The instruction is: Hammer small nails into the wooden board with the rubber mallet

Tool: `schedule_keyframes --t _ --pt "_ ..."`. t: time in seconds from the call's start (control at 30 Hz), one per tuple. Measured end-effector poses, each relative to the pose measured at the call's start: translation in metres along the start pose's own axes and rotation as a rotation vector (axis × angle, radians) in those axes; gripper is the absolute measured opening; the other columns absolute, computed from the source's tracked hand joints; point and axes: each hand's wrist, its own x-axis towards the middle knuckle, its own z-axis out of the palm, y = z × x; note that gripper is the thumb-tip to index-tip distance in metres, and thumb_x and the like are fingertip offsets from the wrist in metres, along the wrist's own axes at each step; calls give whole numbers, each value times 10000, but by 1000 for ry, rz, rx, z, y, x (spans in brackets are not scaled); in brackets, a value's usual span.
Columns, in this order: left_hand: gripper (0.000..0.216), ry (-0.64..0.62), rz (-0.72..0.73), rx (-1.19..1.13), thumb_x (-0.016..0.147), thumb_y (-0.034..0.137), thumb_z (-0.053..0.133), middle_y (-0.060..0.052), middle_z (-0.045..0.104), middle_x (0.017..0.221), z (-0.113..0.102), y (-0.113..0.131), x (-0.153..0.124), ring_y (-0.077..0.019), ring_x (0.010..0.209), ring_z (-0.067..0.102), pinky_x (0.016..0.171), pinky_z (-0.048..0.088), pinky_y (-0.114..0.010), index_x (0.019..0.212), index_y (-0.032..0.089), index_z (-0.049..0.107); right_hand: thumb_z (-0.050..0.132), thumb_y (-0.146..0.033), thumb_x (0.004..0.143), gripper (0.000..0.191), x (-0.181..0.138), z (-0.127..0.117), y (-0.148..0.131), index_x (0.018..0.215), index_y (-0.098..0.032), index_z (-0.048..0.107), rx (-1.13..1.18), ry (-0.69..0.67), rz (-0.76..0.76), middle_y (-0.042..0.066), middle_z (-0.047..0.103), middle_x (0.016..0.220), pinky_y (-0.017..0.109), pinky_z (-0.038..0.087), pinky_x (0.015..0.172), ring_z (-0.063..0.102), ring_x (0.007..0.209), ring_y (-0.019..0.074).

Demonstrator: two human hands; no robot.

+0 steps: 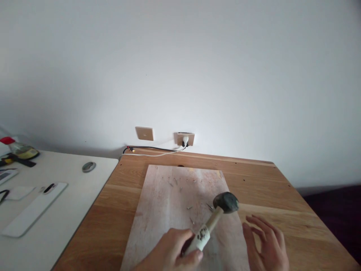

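My left hand (pixel 172 252) is wrapped round the pale wooden handle of a hammer (pixel 217 212); its dark head hovers over the right part of a pale wooden board (pixel 166 210). Several small nails (pixel 189 207) lie scattered or stuck on the board just left of the hammer head, with more near the board's far edge. My right hand (pixel 266 244) rests flat, fingers spread, at the board's right edge on the wooden table (pixel 113 214).
A white table (pixel 64 203) adjoins on the left with a white phone (pixel 35 212), a small round grey object (pixel 89 166) and tools at its far left. Wall sockets (pixel 185 139) with plugged cables sit behind the wooden table. Dark floor lies to the right.
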Motion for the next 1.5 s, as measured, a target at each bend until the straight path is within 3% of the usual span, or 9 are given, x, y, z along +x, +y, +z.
schedule_keyframes --t 0.17,0.27,0.4,0.5,0.67,0.8,1.1,1.27,1.5 --pt "648 99 -89 -384 1000 744 439 -63 722 979 -35 -36 -46 -172 765 661 760 567 -273 1303 208 639 594 -342 1033 154 12 33 -48 1064 -234 698 251 -278 -85 70 697 1043 306 603 716 694 822 185" --pt "658 389 -201 -261 967 784 441 -52 731 857 -46 -62 -66 -210 765 680 742 580 -276 1149 214 714 525 -248 1057 196 21 68 -72 1146 -241 700 303 -585 -246 69 705 1032 268 602 663 714 856 183" --pt "573 659 -277 -48 944 745 490 -73 793 893 -55 -84 -89 -281 913 757 877 607 -310 927 231 743 518 -55 978 328 33 122 -98 1202 -221 690 134 -804 -482 105 694 1158 371 623 900 709 1022 228" --pt "575 820 -294 51 919 766 488 -48 759 719 -65 -87 -103 -264 715 742 695 615 -289 798 248 708 491 65 895 446 42 151 -116 1198 -193 692 -67 -895 -651 139 683 1229 405 594 944 654 1126 271" --pt "505 799 -313 121 944 695 470 -17 731 660 -88 -82 -105 -240 612 699 589 552 -283 795 264 687 502 40 915 304 62 170 -131 983 -179 702 -68 -1083 -750 124 691 1000 360 559 860 644 978 254" --pt "489 719 -421 123 978 626 420 -21 735 673 -96 -85 -100 -239 632 704 626 529 -290 801 255 686 540 50 854 287 83 180 -128 902 -193 686 48 -1115 -704 69 673 888 294 527 756 647 837 201" --pt "612 814 -287 68 941 765 386 -17 598 610 -110 -94 -94 -196 590 572 551 478 -260 651 244 526 574 -60 896 202 91 224 -119 1000 -200 677 279 -1012 -460 22 716 888 264 535 735 666 761 146" --pt "486 731 -452 145 956 620 404 -38 706 663 -122 -93 -80 -248 641 688 629 493 -297 805 234 659 593 -67 909 175 83 225 -117 966 -199 693 298 -988 -468 42 703 910 275 517 757 642 795 156" --pt "503 785 -400 154 964 624 387 -23 678 654 -128 -89 -67 -238 645 668 616 477 -285 760 233 629 586 -46 926 190 87 221 -120 898 -184 714 268 -1032 -564 69 684 915 292 505 753 642 791 174"
